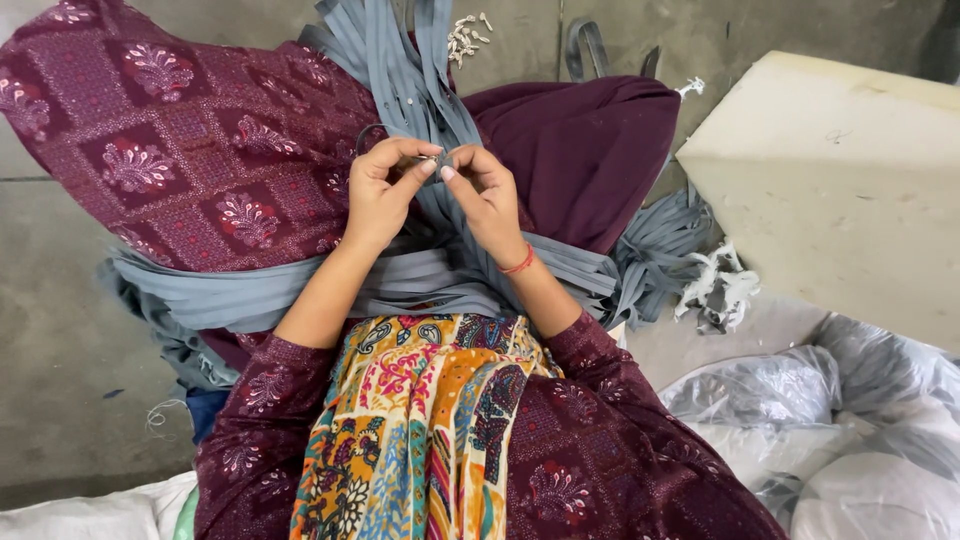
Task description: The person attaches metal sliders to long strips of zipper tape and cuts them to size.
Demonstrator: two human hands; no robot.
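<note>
**Two hands pinch a small slider on grey zipper tape**

At the right side a big cream foam block (850, 170) stands on the concrete floor (60, 330). Below it, in the lower right corner, lie clear plastic bags (850, 430), crumpled and filled with something pale. A white sack (90, 515) shows at the lower left edge.

The left hand (378, 192) and the right hand (488, 195) meet above the lap. Both are nearly closed, and their fingertips pinch together a small dark zipper slider (437, 161) on the grey zipper tape (420, 90). The tape runs up between the knees, and many more grey strips lie over the lap. Small pale sliders (466, 36) lie on the floor near the top.
</note>
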